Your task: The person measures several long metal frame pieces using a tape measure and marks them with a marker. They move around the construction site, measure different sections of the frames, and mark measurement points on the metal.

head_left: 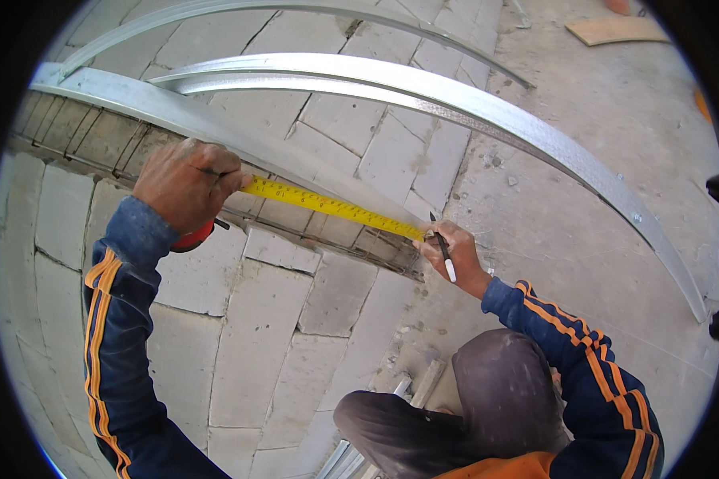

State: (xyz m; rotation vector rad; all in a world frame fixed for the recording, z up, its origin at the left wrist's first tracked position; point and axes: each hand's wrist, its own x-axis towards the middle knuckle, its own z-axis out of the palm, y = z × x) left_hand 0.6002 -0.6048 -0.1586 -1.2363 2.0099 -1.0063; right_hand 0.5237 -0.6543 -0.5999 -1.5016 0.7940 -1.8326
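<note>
My left hand point(185, 185) is closed around a tape measure, whose red case point(192, 239) shows partly below the palm. Its yellow blade point(331, 207) is pulled out to the right in a nearly straight line. At the blade's far end, my right hand point(460, 254) pinches the tip between its fingers. That same hand also holds a dark pen with a white end point(443, 249), its point upward. Just above the blade runs a pale metal profile point(216, 137), and the blade lies close along its edge.
Long galvanized metal strips point(527, 132) curve across the top and right. Pale blocks point(256, 343) meet rough concrete point(615, 263). Thin bars cross a dark channel point(88, 132) between the blocks. A wood piece point(615, 31) lies at upper right; my bent knees point(507, 383) are below.
</note>
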